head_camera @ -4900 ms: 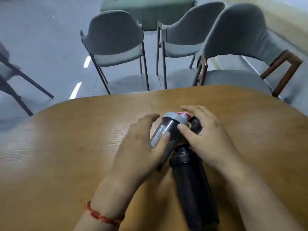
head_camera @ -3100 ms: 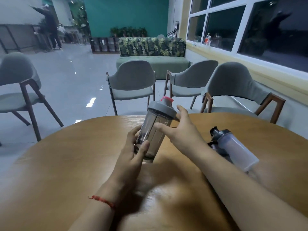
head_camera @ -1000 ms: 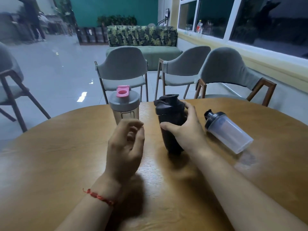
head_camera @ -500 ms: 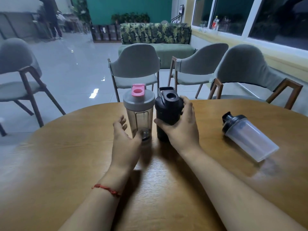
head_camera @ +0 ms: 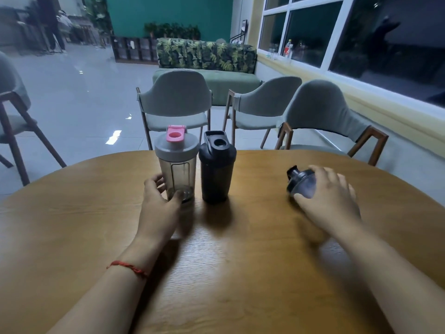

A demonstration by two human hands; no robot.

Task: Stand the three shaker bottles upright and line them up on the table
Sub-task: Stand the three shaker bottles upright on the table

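A smoky clear shaker with a grey lid and pink cap (head_camera: 177, 165) stands upright near the far edge of the wooden table (head_camera: 72, 213). My left hand (head_camera: 159, 206) curls around its base, thumb and fingers touching it. Close on its right stands the black shaker (head_camera: 217, 167), upright and untouched. Farther right the frosted shaker with a black lid (head_camera: 301, 183) lies on its side, lid pointing left and away. My right hand (head_camera: 330, 198) covers its body and wraps around it; most of the bottle is hidden under the hand.
Three grey chairs with wooden legs (head_camera: 178, 104) stand just beyond the far table edge, another chair (head_camera: 12, 112) at the left. A green sofa (head_camera: 207, 68) sits behind them. Bare wood lies between the black shaker and the frosted one.
My right hand has let go of the black shaker and moved right onto the lying frosted shaker. My left hand stays at the base of the pink-capped shaker.
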